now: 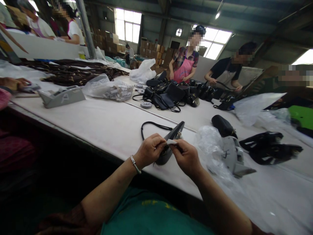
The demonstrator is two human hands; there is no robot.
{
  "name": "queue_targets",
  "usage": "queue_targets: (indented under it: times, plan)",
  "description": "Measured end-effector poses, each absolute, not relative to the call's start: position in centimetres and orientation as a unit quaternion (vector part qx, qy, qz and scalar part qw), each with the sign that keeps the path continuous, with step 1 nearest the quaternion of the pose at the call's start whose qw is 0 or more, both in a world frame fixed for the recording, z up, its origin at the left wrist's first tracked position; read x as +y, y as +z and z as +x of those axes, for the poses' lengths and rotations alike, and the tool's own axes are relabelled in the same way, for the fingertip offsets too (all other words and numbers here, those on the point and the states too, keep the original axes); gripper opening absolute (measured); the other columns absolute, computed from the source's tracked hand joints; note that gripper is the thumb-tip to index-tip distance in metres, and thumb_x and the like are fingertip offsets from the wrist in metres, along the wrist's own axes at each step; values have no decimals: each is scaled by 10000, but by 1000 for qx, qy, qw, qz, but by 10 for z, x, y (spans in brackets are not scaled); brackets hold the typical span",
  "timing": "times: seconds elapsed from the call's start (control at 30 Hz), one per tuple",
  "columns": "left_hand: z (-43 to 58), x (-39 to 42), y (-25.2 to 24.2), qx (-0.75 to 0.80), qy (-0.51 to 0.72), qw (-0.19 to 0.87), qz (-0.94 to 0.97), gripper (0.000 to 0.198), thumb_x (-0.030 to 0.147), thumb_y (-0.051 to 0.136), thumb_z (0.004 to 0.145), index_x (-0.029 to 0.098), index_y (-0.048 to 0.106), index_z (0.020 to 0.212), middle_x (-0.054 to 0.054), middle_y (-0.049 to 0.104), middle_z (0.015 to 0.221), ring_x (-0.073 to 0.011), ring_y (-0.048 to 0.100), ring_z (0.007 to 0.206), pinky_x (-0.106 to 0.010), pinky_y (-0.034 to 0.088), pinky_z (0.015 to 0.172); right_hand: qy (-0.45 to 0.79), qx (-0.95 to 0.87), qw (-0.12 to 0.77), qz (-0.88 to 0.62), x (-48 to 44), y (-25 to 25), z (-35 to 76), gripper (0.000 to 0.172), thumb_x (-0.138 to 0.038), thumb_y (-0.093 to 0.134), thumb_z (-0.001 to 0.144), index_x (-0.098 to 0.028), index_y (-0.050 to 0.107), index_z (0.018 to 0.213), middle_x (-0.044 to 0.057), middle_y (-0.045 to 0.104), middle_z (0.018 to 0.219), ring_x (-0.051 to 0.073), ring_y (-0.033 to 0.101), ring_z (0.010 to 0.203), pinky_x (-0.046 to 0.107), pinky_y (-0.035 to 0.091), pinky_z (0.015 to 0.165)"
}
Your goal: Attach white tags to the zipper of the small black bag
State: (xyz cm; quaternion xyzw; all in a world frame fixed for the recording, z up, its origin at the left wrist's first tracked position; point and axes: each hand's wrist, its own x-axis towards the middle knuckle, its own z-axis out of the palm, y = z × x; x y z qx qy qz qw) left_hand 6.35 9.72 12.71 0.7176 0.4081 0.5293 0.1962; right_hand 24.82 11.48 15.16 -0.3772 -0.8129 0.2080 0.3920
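Between my fingertips is a small white slip (171, 142), perhaps paper or thin film; I cannot tell which. My left hand (150, 149), with a metal bangle at the wrist, pinches one end of it. The other end is pinched in my right hand (187, 156). Just beneath both hands a small black handbag (163, 158) rests near the table's front edge, partly hidden by them. Its black strap (153, 123) loops out to the left on the white table (107, 127).
A grey tape dispenser (65, 97) stands at left, another (233, 156) at right beside clear plastic wrap (210, 143). Black bags (168, 94) pile up ahead, near a tape roll (146, 105) and a filled plastic bag (110, 89). Brown straps (80, 70) lie far left. Co-workers stand across the table.
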Motion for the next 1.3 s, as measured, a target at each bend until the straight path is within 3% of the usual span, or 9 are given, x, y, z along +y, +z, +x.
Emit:
queue_targets:
  times: [0.6,0.7,0.83,1.03,1.3]
  plan:
    - [64,93,131,379,530,233,722,98,201,585,881,164,650,946,-54,593,876,-132,565,738,-256,490,653,132,-838,377,-372,114,160,246,133,-245,564,940,-198,664,865,28,644,801,165,606,748,286,460,691]
    - [67,95,132,391,536,227,714,99,225,576,900,170,654,871,-42,588,817,-129,554,713,-259,477,652,112,-844,365,-376,114,161,246,159,-269,554,947,-199,663,856,40,654,810,178,611,754,303,467,696]
    - [71,98,132,407,538,207,709,174,212,548,916,177,605,756,-17,545,742,-132,530,712,-270,451,668,157,-825,387,-381,115,159,246,138,-270,583,930,-212,699,883,33,684,814,176,631,753,300,493,702]
    - [72,98,132,418,528,209,709,156,176,530,907,182,601,769,-21,555,759,-147,536,746,-289,453,697,228,-782,415,-404,114,145,249,155,-276,588,913,-222,726,959,28,721,809,179,658,708,297,524,654]
    - [73,96,127,432,552,214,680,161,184,563,897,178,609,744,-20,573,746,-138,544,725,-274,454,672,223,-737,441,-461,104,136,239,198,-338,592,909,-195,702,826,25,698,705,161,624,622,271,487,588]
